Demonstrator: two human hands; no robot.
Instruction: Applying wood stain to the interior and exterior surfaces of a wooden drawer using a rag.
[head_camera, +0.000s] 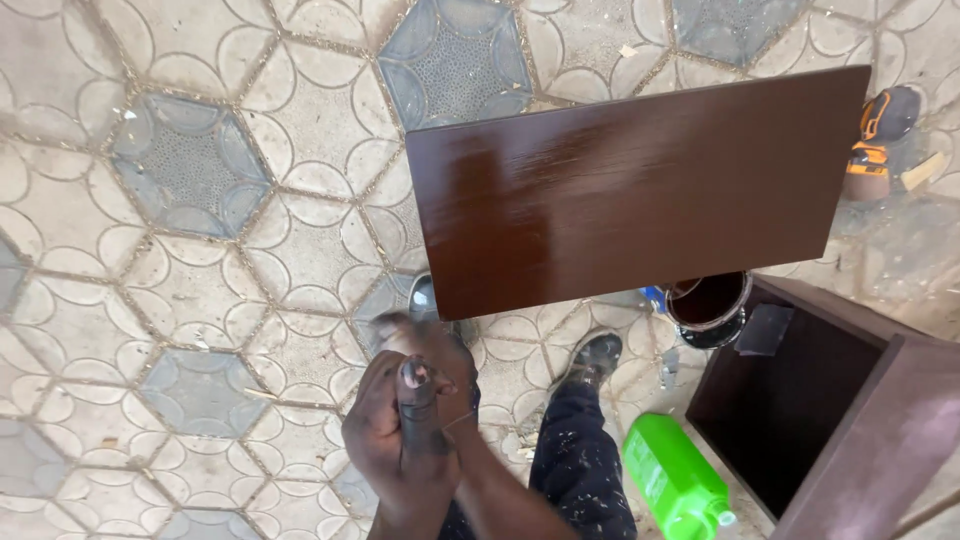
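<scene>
My hands are clasped together around a small dark stick; I'd grip firmly, clear of the wet-looking brown panel.

Bright, even daylight, soft shadows only. Broad glare streak on the glossy brown board. Hands at bottom centre are motion-blurred, upper one worst. Tiled floor sharp in the middle, bending and softening toward the edges.

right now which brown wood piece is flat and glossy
The rectangular board at centre top: a single flat panel with wet-looking sheen. The open box-like cabinet at lower right looks dull.
</scene>
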